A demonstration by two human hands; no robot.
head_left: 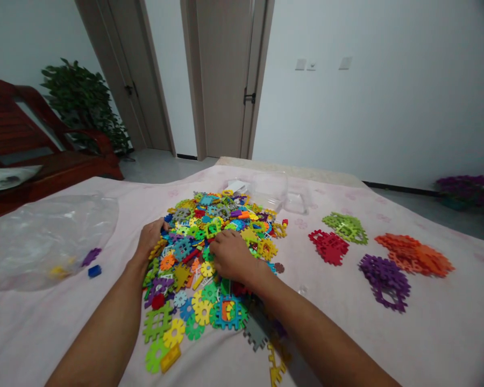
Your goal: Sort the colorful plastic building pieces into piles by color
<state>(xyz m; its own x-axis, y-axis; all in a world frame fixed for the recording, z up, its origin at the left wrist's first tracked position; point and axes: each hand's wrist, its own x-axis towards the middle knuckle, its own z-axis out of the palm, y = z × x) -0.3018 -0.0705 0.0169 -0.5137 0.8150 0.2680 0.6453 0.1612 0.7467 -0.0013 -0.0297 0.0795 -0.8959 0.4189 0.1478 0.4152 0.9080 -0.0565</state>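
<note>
A large mixed heap of colourful plastic interlocking building pieces [181, 274] lies on the pink cloth, with notched discs, square frames and small white fence-like parts. My left hand [151, 237] rests against the heap's left edge, close to a dark blue piece [168, 219]; its fingertips are mostly hidden among the pieces. Over the middle of the heap, my right hand [233, 257] has its fingers curled down into the pieces, just below a lime-green square frame [213, 228]. What those fingers pinch is hidden.
To the right lie sorted piles: lime-green [346, 227], red [329, 248], orange [415, 255] and purple [385, 280] pieces. Clear plastic containers [270, 191] stand behind the heap. At left are a transparent bag [44, 236], a blue block [94, 271] and a purple piece [91, 257].
</note>
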